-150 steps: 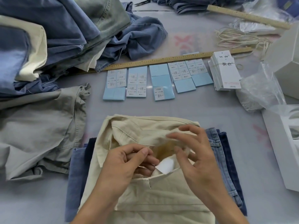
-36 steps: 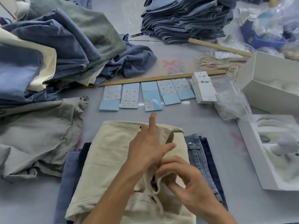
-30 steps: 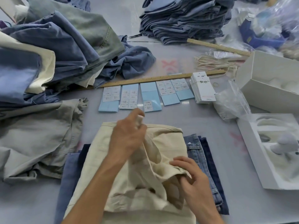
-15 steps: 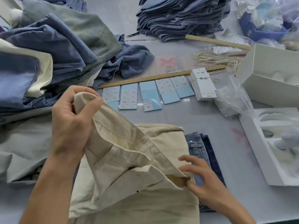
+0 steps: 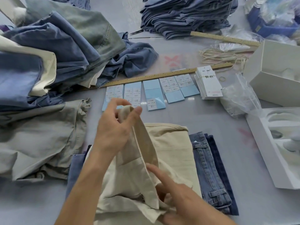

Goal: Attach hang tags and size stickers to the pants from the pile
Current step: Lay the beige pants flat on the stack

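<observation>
Two rulers [image 5: 155,77], two hands [image 5: 113,127]

My table [image 5: 203,120] is grey. At its left edge sits my loose pile of pants [image 5: 61,46], with a grey pair [image 5: 37,137] spread in front of it. Across the middle runs a wooden ruler [image 5: 162,76], and just below it the blue sticker sheets [image 5: 154,93] and the stack of hang tags [image 5: 208,82]. A folded stack of jeans [image 5: 183,15] stands at the far edge. White boxes [image 5: 276,70] line the right edge, a plastic bag [image 5: 238,98] beside them.
</observation>
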Motion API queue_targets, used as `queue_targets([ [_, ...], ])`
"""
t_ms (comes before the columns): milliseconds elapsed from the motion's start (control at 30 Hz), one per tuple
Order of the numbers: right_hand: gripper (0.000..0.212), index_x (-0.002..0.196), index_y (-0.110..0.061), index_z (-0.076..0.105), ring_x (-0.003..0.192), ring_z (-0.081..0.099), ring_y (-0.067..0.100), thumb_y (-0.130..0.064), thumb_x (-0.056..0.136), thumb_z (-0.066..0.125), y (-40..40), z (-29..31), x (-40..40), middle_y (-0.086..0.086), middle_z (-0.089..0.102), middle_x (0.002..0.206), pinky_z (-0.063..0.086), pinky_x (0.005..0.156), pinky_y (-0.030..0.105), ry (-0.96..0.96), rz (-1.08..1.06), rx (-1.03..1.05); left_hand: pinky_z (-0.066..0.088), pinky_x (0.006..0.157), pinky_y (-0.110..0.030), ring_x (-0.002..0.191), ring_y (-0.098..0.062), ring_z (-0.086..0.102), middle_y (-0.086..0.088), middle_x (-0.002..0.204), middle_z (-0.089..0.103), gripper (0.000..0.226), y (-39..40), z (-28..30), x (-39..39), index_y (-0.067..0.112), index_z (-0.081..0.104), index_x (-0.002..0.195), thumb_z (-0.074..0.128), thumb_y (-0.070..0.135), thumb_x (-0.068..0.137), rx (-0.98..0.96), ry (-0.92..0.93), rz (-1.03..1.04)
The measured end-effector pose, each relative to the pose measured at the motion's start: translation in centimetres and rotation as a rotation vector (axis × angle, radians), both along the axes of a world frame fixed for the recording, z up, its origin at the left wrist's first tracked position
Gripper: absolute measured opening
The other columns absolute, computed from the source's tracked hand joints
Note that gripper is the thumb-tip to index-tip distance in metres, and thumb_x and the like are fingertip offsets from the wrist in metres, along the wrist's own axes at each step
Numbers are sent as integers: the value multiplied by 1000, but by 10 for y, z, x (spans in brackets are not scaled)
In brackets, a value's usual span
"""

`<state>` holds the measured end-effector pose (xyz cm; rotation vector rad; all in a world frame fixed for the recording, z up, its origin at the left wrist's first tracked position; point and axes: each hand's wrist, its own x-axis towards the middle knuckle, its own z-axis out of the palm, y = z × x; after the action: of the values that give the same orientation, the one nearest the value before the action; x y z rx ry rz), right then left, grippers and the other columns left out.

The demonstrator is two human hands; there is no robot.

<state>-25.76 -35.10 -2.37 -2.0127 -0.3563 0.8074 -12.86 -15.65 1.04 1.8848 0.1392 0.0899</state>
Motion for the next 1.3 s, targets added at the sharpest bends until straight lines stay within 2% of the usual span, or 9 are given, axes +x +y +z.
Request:
queue_targets([
  [100,68,147,-54,14,120,61,7,-28,102,58,-4,-13,-9,-3,58,143,42,108,24,191,-266,-36,41,56,-8,63,3,58,15,72,63,30,-18,-20,-7,37,59,96,73,59,83,128,22,26],
  [200,114,142,-69,-19,114,60,-11,-42,83,75,-18,-17,-21,-34,60,130,43,105,17,160,-247,-82,40,57,-14,58,-2,53,11,66,59,24,-30,-26,-16,34,61,95,72,54,87,144,-6,0],
  [400,78,132,-56,56,127,57,2,-59,61,86,-13,-12,-7,-31,56,133,44,104,26,-465,37,-305,36,53,-10,57,2,45,17,68,54,23,20,14,-17,33,56,81,68,47,96,172,-477,213],
  [467,59,138,-50,52,131,53,5,-52,82,70,-3,2,0,-24,56,139,41,110,31,-387,132,-434,37,58,-12,62,-1,48,12,73,53,21,55,21,-21,35,53,86,62,49,100,302,-561,282],
  [533,55,139,-65,30,124,55,8,-43,94,52,3,14,-6,-19,58,135,43,103,26,-287,52,-219,39,67,-12,71,2,51,14,79,50,30,80,26,-20,36,49,91,48,65,101,405,-479,430],
  [700,34,125,-49,56,81,60,-2,-32,96,54,14,33,0,-14,65,84,42,76,14,-40,-94,251,41,87,-9,87,17,54,15,92,58,27,91,36,22,22,54,106,38,44,109,310,-569,501],
  [900,49,133,-47,57,113,64,3,-13,97,58,-19,17,-10,-15,70,118,46,92,17,16,-267,256,46,64,-27,63,4,47,17,69,51,18,-9,23,65,20,42,91,51,21,107,136,-663,256],
  [1167,35,68,-22,73,115,55,25,11,63,85,-52,14,2,-7,59,131,43,92,29,-740,-291,-180,37,60,-6,63,11,45,20,68,42,24,-12,18,20,15,46,87,46,29,106,104,-765,79],
  [1300,36,65,-18,69,132,48,41,16,75,74,-31,29,10,1,48,145,47,102,40,-782,-341,101,37,58,-16,59,-8,42,4,67,50,26,18,30,24,28,42,82,47,36,107,4,-709,61],
])
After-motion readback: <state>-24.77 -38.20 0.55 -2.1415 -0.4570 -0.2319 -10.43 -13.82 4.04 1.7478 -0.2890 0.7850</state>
